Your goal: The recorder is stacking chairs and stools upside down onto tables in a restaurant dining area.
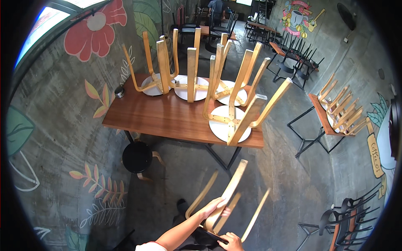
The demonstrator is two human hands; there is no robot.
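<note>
Near my body an upturned wooden stool (232, 185) is held with its bent pale legs pointing up and away. My left hand (216, 207) is closed round one of those legs. My right hand (230, 242) grips the edge of its dark round seat (211, 236). Beyond it stands a brown wooden table (157, 117). Several stools rest upside down on that table, their white round seats flat on the top; the nearest white seat (216, 127) lies by the near right corner.
A stool with a black seat (137, 157) stands upright by the table's left leg. The painted concrete wall (62, 125) runs along the left. At right are a table (320, 111) with upturned stools and stacked black chairs (348, 216). A person (216, 9) stands far back.
</note>
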